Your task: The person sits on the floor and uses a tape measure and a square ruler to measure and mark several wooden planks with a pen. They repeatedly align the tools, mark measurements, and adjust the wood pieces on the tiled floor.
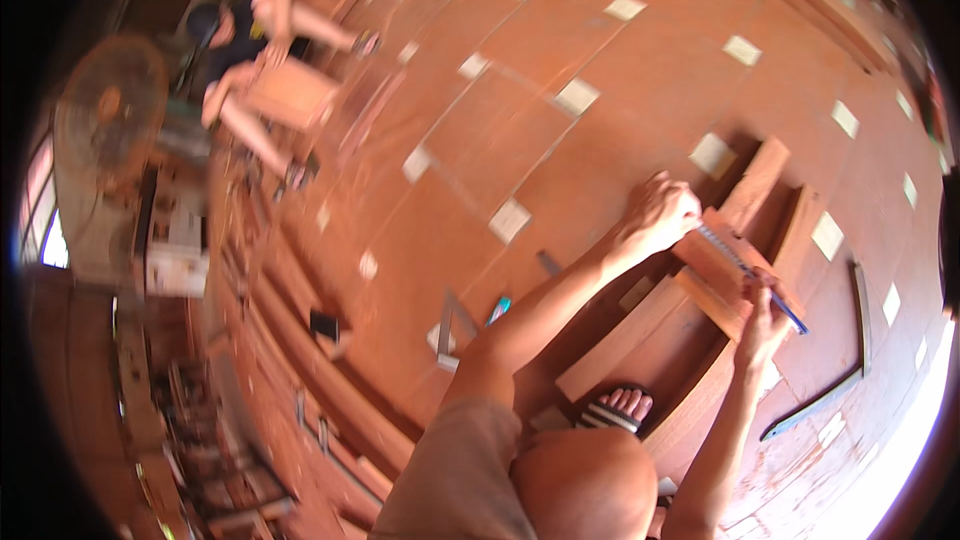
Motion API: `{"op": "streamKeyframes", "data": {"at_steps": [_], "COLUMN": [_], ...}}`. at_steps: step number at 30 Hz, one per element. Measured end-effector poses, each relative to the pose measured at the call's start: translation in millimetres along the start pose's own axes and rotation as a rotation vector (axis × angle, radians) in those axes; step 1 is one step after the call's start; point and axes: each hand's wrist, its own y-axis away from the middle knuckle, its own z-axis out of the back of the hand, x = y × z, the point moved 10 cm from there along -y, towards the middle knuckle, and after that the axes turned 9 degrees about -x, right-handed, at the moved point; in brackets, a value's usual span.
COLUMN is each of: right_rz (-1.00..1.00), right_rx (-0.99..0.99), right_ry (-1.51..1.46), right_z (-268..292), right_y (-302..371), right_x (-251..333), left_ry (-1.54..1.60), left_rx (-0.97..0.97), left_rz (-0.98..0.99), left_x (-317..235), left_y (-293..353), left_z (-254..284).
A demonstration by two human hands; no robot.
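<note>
A ruler (722, 247) with a marked edge lies slantwise across a short reddish-brown wooden board (704, 262). At its upper left end, my left hand (660, 215) is closed, with the fingertips pinching at the ruler and the board's edge. My right hand (762, 322) grips the ruler near its other end, where a blue-looking length sticks out past the fingers. Beneath the board, several longer wooden pieces (625, 340) lie on the floor. The fingertips of both hands are partly hidden, so how they touch the board is unclear.
A sandalled foot (625, 405) is beside the wood. A folding metal bar (858, 370) lies at right; a try square (452, 335) and a teal tool (499, 311) lie left of my arm. Long planks (330, 360) run along the left. Another person (250, 60) sits far left, near a fan (110, 100).
</note>
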Motion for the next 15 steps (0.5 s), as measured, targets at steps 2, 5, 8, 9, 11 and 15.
{"op": "streamKeyframes", "data": {"at_steps": [2,5,8,9,11,15], "right_rz": [-0.055,0.046,0.002,0.023,0.030,-0.052], "right_rx": [0.065,0.232,0.317,0.325,0.350,0.553], "right_ry": [0.133,0.171,0.117,0.195,0.241,0.204], "right_z": [0,-19,-41,-45,-75,-127], "right_y": [11,24,28,26,41,81], "right_x": [27,76,87,85,90,83], "left_ry": [0.047,0.227,0.452,0.513,0.542,0.600], "left_rx": [-0.155,-0.350,-0.476,-0.474,-0.528,-0.688], "left_rz": [0.047,0.188,0.257,0.307,0.360,0.491], "left_x": [21,11,-2,-4,-10,-28], "left_y": [3,16,36,44,68,120], "left_z": [-5,45,67,69,79,107]}}
